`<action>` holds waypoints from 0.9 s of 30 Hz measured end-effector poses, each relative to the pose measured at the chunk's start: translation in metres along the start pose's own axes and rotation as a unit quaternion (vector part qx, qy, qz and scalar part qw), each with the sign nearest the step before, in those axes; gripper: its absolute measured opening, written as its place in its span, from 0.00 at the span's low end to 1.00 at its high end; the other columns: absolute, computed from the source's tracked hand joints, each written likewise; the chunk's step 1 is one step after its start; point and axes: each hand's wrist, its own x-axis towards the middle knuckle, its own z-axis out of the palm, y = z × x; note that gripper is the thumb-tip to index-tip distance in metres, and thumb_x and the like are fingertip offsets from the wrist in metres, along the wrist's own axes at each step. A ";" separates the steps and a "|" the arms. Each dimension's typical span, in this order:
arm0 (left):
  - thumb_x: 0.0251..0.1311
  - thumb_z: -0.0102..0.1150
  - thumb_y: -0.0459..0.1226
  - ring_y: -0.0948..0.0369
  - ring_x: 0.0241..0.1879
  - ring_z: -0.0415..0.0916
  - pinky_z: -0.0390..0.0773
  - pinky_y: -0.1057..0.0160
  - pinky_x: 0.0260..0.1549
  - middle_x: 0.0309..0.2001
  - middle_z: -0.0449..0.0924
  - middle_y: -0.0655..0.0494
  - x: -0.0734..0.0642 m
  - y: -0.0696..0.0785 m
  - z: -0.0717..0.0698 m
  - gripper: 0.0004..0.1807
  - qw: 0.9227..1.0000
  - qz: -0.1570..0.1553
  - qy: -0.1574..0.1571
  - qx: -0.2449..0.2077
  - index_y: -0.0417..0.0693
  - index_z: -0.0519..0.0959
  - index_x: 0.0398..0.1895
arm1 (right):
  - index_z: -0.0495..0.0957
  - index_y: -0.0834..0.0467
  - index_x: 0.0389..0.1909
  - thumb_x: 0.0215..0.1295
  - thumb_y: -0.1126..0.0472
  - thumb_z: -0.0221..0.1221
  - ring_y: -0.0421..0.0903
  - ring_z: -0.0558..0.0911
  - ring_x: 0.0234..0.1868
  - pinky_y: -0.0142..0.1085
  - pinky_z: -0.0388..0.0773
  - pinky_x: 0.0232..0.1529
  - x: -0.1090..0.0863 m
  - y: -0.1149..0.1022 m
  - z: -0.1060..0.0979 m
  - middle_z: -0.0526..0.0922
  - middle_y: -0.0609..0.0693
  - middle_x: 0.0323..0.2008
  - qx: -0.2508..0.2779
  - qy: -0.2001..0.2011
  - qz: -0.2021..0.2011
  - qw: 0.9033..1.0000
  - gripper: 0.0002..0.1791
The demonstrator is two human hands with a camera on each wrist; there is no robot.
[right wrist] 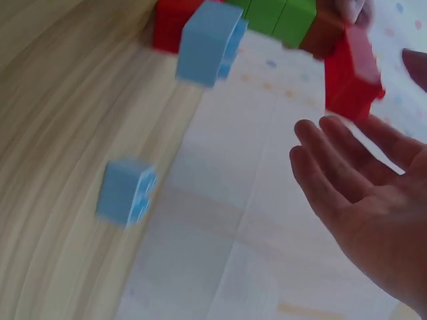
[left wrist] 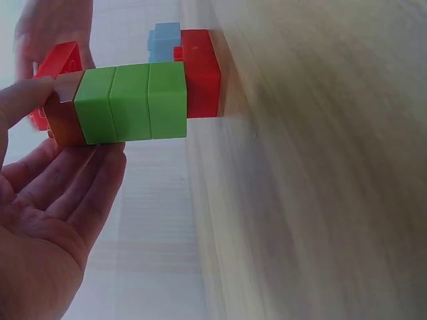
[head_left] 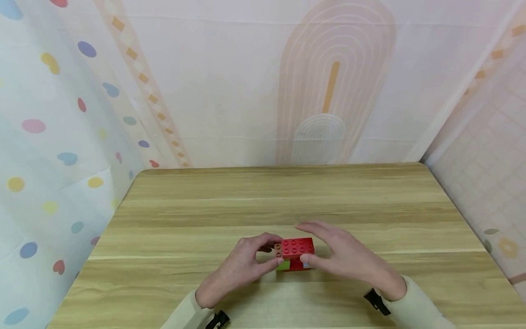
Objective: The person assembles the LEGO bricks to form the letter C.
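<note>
My left hand [head_left: 246,260] pinches a brown toy brick [left wrist: 67,107] between thumb and fingers. That brick tops a column of green bricks [left wrist: 130,103], which rises from one end of a long red brick [left wrist: 202,73] on the table. A second red brick [head_left: 293,246] sits up at the brown brick's level and extends rightward over the base. On the base's other end is a light-blue brick [right wrist: 208,43]. My right hand [head_left: 345,253] hovers around the right end of the upper red brick, fingers loosely extended and holding nothing.
A loose light-blue brick [right wrist: 123,192] lies on the wooden table [head_left: 185,205], apart from the structure; my right hand hides it in the head view. Patterned cloth [head_left: 230,91] hangs behind the table and along its sides.
</note>
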 end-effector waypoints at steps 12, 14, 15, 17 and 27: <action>0.69 0.67 0.47 0.62 0.55 0.81 0.81 0.48 0.56 0.57 0.85 0.57 0.003 0.010 -0.001 0.23 1.000 0.009 0.010 -0.001 0.47 0.80 0.62 | 0.75 0.53 0.70 0.71 0.53 0.66 0.56 0.74 0.70 0.61 0.72 0.65 -0.013 0.044 -0.020 0.75 0.49 0.70 0.018 0.027 -0.007 0.999 0.28; 0.69 0.67 0.45 0.63 0.54 0.81 0.81 0.47 0.56 0.56 0.85 0.58 0.004 0.012 -0.001 0.22 1.000 0.017 0.017 -0.003 0.47 0.81 0.61 | 0.75 0.54 0.70 0.70 0.54 0.67 0.56 0.73 0.70 0.60 0.72 0.66 -0.013 0.049 -0.021 0.76 0.50 0.70 0.013 0.024 -0.002 1.000 0.29; 0.68 0.67 0.45 0.64 0.54 0.81 0.82 0.47 0.55 0.56 0.85 0.59 0.004 0.012 -0.001 0.21 1.000 0.020 0.020 -0.004 0.47 0.81 0.61 | 0.75 0.55 0.70 0.70 0.55 0.67 0.57 0.73 0.70 0.60 0.71 0.66 -0.013 0.052 -0.022 0.76 0.50 0.70 0.013 0.022 0.000 1.000 0.29; 0.68 0.68 0.43 0.65 0.52 0.81 0.82 0.47 0.54 0.55 0.85 0.59 0.006 0.013 -0.001 0.20 0.999 0.027 0.025 -0.002 0.48 0.81 0.60 | 0.75 0.56 0.69 0.68 0.56 0.68 0.57 0.73 0.70 0.60 0.71 0.66 -0.011 0.056 -0.022 0.76 0.51 0.69 0.006 0.018 0.003 1.000 0.29; 0.66 0.70 0.37 0.66 0.47 0.82 0.84 0.51 0.50 0.52 0.86 0.59 0.008 0.014 0.001 0.16 0.999 0.035 0.027 0.003 0.49 0.83 0.56 | 0.75 0.61 0.68 0.68 0.54 0.68 0.60 0.74 0.69 0.60 0.71 0.66 -0.002 0.071 -0.021 0.76 0.54 0.69 -0.024 -0.023 0.014 0.999 0.30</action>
